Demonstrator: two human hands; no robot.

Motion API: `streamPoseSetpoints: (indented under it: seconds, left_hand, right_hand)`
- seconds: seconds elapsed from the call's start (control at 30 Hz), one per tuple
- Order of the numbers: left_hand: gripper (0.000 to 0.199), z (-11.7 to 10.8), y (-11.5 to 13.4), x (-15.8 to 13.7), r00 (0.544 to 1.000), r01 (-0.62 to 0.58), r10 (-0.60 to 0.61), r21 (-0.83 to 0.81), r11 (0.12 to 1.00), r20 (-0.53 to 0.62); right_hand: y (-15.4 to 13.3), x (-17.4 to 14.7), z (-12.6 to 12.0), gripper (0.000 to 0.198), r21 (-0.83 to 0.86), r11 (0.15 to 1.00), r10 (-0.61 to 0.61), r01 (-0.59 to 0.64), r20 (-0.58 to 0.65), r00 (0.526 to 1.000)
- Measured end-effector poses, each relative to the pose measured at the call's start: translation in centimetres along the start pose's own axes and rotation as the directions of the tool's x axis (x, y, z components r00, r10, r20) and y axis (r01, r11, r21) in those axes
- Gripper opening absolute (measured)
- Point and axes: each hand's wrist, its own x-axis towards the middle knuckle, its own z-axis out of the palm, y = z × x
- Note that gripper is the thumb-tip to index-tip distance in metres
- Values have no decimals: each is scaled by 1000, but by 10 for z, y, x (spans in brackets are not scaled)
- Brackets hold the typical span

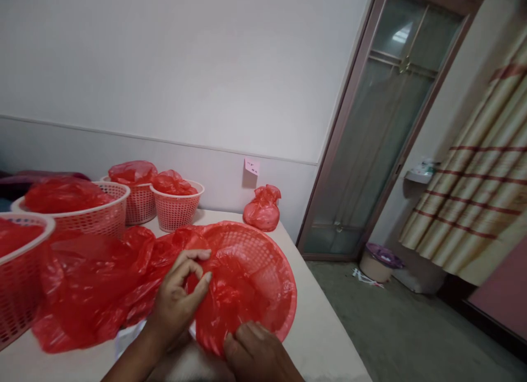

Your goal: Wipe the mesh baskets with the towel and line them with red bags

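Observation:
A wide pink mesh basket (293, 294), tipped towards me, lies on the table with a thin red plastic bag (230, 280) lining and spilling out of it. My right hand (261, 354) is closed on the bag's edge at the near side of the basket; its fingertips are partly hidden. Just left of the basket's mouth, my left hand (177, 297) is raised over the plastic. Its thumb and forefinger are apart, the other fingers loosely curled, with nothing visible between them. More crumpled red plastic (90, 283) spreads across the table to the left.
Several pink baskets with red bags stand at left and back, including a small basket (177, 209). A tied red bag (262, 209) sits at the table's (321, 321) far corner by the wall. On the floor to the right is a lined bin (376, 264), beside a glass door (382, 124).

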Motion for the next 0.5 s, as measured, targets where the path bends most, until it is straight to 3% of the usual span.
streamPoseSetpoints:
  seconds: [0.3, 0.43, 0.5]
  left_hand:
    - [27, -29, -24, 67, 943, 211, -225, -83, 974, -247]
    - [19, -21, -1, 66, 956, 68, -87, -77, 995, -281]
    - [18, -13, 21, 45, 989, -65, 45, -143, 988, -140]
  right_hand:
    - [-18, 0, -3, 14, 21, 1000, -1, -2, 119, 993]
    - [-22, 1, 17, 16, 40, 999, 1, -7, 164, 986]
    - [-18, 3, 25, 16, 62, 998, -21, 9, 190, 982]
